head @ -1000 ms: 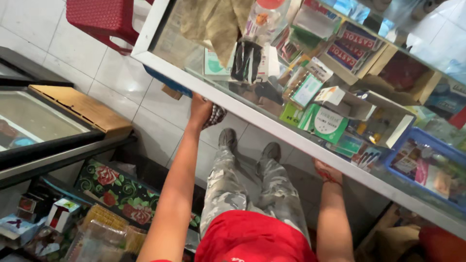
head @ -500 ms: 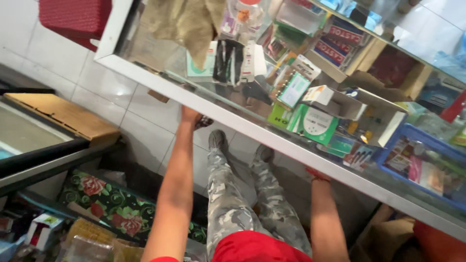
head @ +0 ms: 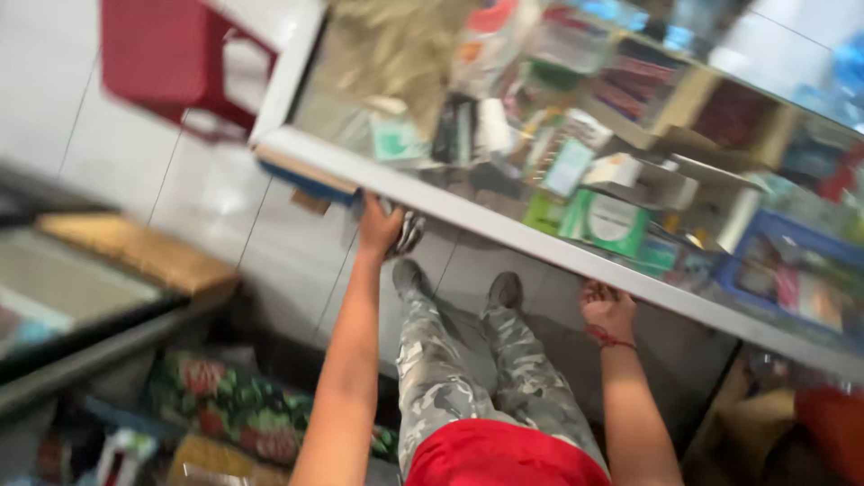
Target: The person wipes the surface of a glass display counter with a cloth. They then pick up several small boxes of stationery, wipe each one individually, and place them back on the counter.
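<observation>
Fingers (head: 378, 209) of my left hand (head: 380, 229) curl under the white front rim of the glass desk (head: 504, 232) at frame centre; my right hand (head: 607, 308) grips that rim lower right. Both hands remain clamped there as before; the view has swung leftward, blurring the boxes under the glass.

1. Upper left: a dark red stool (head: 166, 63).
2. Centre: trousers (head: 450, 369) in grey-and-white camouflage.
3. Bottom centre: a bright red shirt (head: 495, 457).
4. Right of centre: a green and white box (head: 605, 220).
5. Lower left: a floral cloth (head: 229, 405), red on green.
</observation>
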